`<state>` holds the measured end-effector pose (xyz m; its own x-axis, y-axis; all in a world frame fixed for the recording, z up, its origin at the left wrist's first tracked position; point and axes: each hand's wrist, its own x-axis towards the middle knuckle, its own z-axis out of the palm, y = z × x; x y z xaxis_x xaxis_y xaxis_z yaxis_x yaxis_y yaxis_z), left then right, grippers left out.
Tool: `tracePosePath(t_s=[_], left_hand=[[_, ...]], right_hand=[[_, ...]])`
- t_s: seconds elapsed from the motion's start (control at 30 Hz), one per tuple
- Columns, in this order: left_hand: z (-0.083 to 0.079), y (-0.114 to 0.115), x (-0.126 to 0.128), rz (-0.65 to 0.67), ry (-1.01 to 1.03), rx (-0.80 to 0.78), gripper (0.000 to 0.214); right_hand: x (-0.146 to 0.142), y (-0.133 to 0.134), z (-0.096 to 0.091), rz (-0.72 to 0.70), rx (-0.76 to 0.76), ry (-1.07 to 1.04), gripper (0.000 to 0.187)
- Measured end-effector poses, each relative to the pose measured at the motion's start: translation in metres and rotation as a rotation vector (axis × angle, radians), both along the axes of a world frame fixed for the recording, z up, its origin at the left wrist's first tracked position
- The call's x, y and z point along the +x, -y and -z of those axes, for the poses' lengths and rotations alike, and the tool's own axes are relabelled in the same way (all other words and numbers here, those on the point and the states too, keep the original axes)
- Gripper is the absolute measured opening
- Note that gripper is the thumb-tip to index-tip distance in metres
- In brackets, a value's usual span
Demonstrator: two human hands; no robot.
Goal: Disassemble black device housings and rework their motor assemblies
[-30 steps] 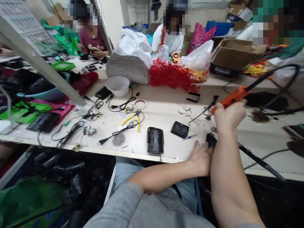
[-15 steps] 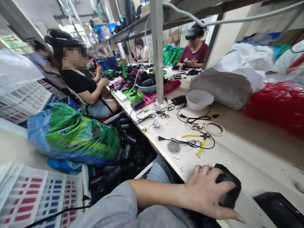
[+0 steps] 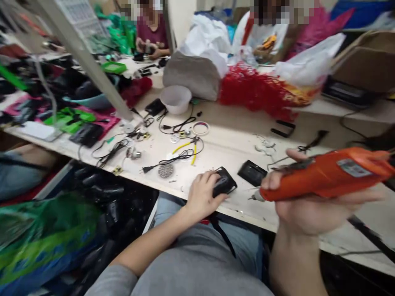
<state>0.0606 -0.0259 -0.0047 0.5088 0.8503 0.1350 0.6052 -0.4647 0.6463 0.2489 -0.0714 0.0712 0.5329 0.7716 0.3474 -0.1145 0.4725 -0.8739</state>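
Note:
My left hand (image 3: 202, 193) is curled over a black plastic casing (image 3: 224, 183) on the table near its front edge, with fingers across its left side and thumb along the near side. My right hand (image 3: 304, 207) holds an orange electric screwdriver (image 3: 321, 174) above the table. Its bit points left, apart from the casing. Another black casing part (image 3: 252, 173) lies on the table between the two hands. A round heap of small screws (image 3: 166, 170) sits left of my left hand, and yellow-handled pliers (image 3: 194, 153) lie behind it.
Black power cords and a tape roll (image 3: 200, 128) lie farther back, near a white bowl (image 3: 175, 99). A metal post (image 3: 92, 61) rises at the left. Red netting (image 3: 253, 90) is piled behind. Across the table, a person in maroon (image 3: 152, 28) handles something dark.
The view has swung to the right. My right hand with the orange electric screwdriver has come into view. My left hand, spread over the casing before, now has its fingers closer round it.

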Motion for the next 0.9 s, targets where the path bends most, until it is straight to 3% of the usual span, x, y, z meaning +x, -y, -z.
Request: tracePosePath(t_s=[0.13, 0.27, 0.43, 0.6, 0.7, 0.8, 0.9], left_hand=[[0.0, 0.003, 0.004, 0.011, -0.015, 0.064, 0.056], [-0.003, 0.001, 0.007, -0.017, -0.094, 0.09, 0.058], [0.001, -0.001, 0.012, -0.054, -0.132, 0.11, 0.057], [0.007, -0.001, 0.018, -0.119, -0.113, 0.131, 0.054], [0.01, -0.004, 0.02, -0.119, -0.137, 0.146, 0.053], [0.012, -0.006, 0.021, -0.139, -0.15, 0.146, 0.052], [0.013, -0.009, 0.021, -0.145, -0.138, 0.11, 0.053]], right_hand=[[-0.014, -0.005, 0.0, -0.13, 0.07, -0.037, 0.073], [-0.028, -0.002, 0.015, -0.216, 0.068, -0.094, 0.079], [-0.038, 0.004, 0.034, -0.2, 0.081, -0.106, 0.081], [-0.042, 0.012, 0.041, -0.104, -0.015, 0.072, 0.057], [-0.04, 0.004, 0.044, -0.163, -0.046, 0.116, 0.059], [-0.041, -0.009, 0.043, -0.159, 0.022, 0.089, 0.071], [-0.045, -0.011, 0.046, -0.074, 0.026, 0.143, 0.054]])
